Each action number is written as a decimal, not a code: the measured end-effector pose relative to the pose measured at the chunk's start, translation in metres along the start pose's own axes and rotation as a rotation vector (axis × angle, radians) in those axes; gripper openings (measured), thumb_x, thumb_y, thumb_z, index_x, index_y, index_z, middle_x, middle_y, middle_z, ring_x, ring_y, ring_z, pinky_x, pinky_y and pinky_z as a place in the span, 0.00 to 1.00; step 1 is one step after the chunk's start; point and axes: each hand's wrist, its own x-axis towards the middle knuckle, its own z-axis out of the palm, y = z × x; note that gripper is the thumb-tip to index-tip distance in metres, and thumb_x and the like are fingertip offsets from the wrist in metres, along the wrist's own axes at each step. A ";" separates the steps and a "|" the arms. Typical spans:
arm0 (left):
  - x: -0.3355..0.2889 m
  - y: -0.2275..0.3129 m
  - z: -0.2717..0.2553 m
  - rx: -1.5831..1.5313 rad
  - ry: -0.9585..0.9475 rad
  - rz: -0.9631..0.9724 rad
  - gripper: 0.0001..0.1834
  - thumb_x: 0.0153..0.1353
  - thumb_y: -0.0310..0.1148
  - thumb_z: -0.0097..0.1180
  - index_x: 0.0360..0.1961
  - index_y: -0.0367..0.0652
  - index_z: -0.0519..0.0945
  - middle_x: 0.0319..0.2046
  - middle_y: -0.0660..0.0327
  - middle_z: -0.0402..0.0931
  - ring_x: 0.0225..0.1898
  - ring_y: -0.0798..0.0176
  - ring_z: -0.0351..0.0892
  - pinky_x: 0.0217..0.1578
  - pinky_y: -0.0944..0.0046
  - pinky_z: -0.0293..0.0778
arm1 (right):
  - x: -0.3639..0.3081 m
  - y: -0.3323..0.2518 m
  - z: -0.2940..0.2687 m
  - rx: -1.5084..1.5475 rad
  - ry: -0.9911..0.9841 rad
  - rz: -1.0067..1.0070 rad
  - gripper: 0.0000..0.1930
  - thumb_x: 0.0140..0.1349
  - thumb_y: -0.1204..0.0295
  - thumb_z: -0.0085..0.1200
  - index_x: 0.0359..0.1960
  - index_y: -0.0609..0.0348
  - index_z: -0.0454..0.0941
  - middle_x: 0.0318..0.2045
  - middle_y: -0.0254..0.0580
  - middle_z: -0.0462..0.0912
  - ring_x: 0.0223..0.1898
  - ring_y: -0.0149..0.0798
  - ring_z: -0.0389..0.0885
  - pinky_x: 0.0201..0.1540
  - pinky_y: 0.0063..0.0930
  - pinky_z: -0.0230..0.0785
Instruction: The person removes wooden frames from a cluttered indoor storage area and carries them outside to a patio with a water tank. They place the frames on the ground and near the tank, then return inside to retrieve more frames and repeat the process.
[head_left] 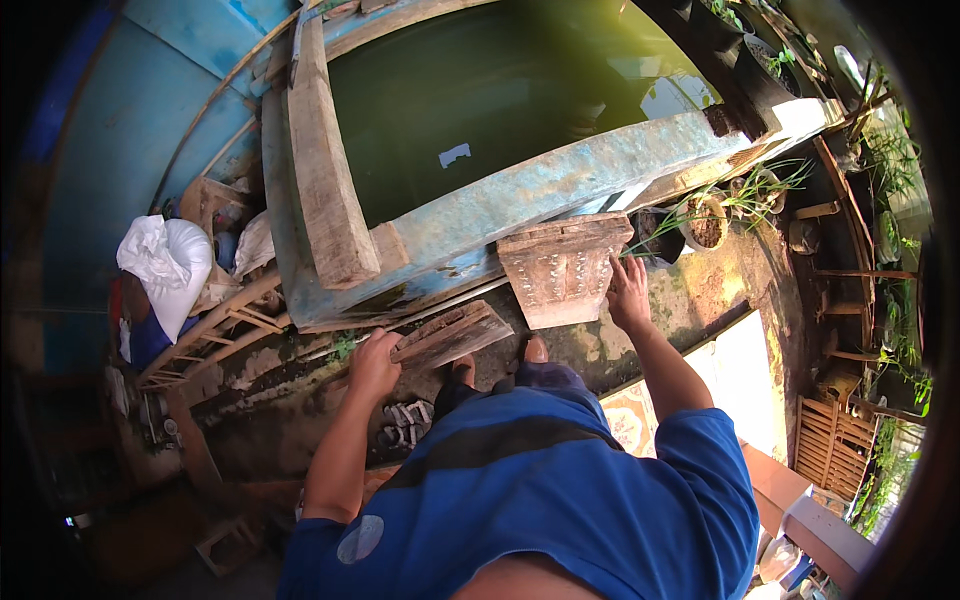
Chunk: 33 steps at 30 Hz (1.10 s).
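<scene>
Spotted board [563,275] stands ahead and to the right in my head view, just in front of the concrete tank [520,190], its broad whitish-flecked face turned toward the wearer. I read its thick upper edge as running roughly side to side, nearly along the tank wall; whether that edge touches the wall, I cannot tell from up here.

The right hand [628,292] is clearly the nearer one. Its fingertips meet the board's right edge, the fingers partly spread, but the thumb side is too unclear for me to say whether it pinches.

Off to the left, the left hand [373,366] has its fingers curled round the near end of a weathered plank [455,335]. That plank's long axis slants away from the hand, up and to the right — so its far end points at the board's lower left corner, with only a narrow strip of floor showing between them.

I judge that any move turns on this angle: the board nearly square to the wearer, the plank oblique to it. Both shoes [536,350] sit close below that gap — little foot room, as I see it.
</scene>
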 end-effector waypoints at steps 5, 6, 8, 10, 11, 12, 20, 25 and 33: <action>0.032 -0.004 0.020 0.018 -0.022 0.060 0.23 0.46 0.22 0.66 0.47 0.42 0.81 0.44 0.50 0.76 0.49 0.39 0.77 0.48 0.44 0.74 | -0.084 0.051 0.041 0.008 -0.185 0.337 0.44 0.55 0.71 0.66 0.74 0.48 0.58 0.73 0.61 0.57 0.77 0.60 0.48 0.78 0.50 0.41; 0.037 -0.005 0.025 0.006 -0.025 0.067 0.23 0.46 0.22 0.66 0.47 0.43 0.81 0.44 0.50 0.76 0.49 0.39 0.77 0.48 0.44 0.74 | -0.100 0.060 0.050 0.006 -0.223 0.421 0.44 0.55 0.69 0.67 0.74 0.49 0.59 0.72 0.61 0.59 0.76 0.59 0.49 0.78 0.50 0.41; 0.050 -0.007 0.035 0.012 -0.018 0.090 0.23 0.46 0.21 0.66 0.47 0.43 0.81 0.44 0.50 0.76 0.49 0.39 0.77 0.49 0.45 0.74 | -0.128 0.078 0.065 -0.009 -0.261 0.493 0.45 0.51 0.67 0.69 0.73 0.50 0.61 0.70 0.60 0.63 0.75 0.60 0.53 0.77 0.48 0.47; 0.060 -0.010 0.043 0.031 -0.037 0.108 0.23 0.46 0.21 0.66 0.46 0.44 0.81 0.43 0.51 0.77 0.49 0.40 0.77 0.49 0.45 0.74 | -0.151 0.089 0.077 0.011 -0.289 0.594 0.46 0.49 0.65 0.70 0.72 0.52 0.63 0.68 0.58 0.67 0.73 0.58 0.57 0.75 0.46 0.50; 0.063 -0.011 0.048 0.052 -0.052 0.103 0.22 0.46 0.21 0.66 0.46 0.45 0.81 0.43 0.51 0.77 0.50 0.40 0.77 0.50 0.45 0.74 | -0.160 0.093 0.080 0.036 -0.294 0.649 0.46 0.48 0.64 0.71 0.72 0.53 0.64 0.67 0.57 0.69 0.72 0.57 0.58 0.75 0.45 0.51; 0.067 -0.013 0.053 0.039 -0.043 0.112 0.22 0.46 0.21 0.66 0.46 0.45 0.81 0.43 0.51 0.77 0.50 0.40 0.77 0.50 0.46 0.74 | -0.167 0.097 0.082 0.056 -0.309 0.725 0.46 0.48 0.63 0.71 0.71 0.53 0.65 0.66 0.55 0.70 0.72 0.55 0.60 0.74 0.44 0.53; 0.083 -0.023 0.079 0.058 -0.041 0.084 0.20 0.47 0.20 0.65 0.44 0.46 0.80 0.43 0.52 0.77 0.50 0.41 0.77 0.50 0.46 0.73 | -0.182 0.085 0.082 0.198 -0.197 0.786 0.41 0.51 0.63 0.70 0.69 0.54 0.69 0.64 0.54 0.75 0.67 0.55 0.70 0.70 0.44 0.63; 0.077 -0.023 0.075 0.079 -0.061 0.102 0.20 0.47 0.20 0.65 0.44 0.45 0.80 0.44 0.52 0.77 0.50 0.41 0.77 0.50 0.46 0.74 | -0.172 0.077 0.078 0.212 -0.211 0.730 0.39 0.51 0.62 0.71 0.67 0.53 0.71 0.63 0.55 0.76 0.65 0.54 0.73 0.67 0.44 0.67; 0.050 0.012 0.036 0.112 -0.185 0.112 0.23 0.45 0.23 0.72 0.45 0.43 0.81 0.44 0.52 0.77 0.50 0.40 0.78 0.49 0.44 0.75 | -0.153 0.046 0.067 0.283 -0.268 0.575 0.37 0.54 0.63 0.68 0.67 0.57 0.71 0.62 0.56 0.76 0.65 0.55 0.73 0.68 0.44 0.66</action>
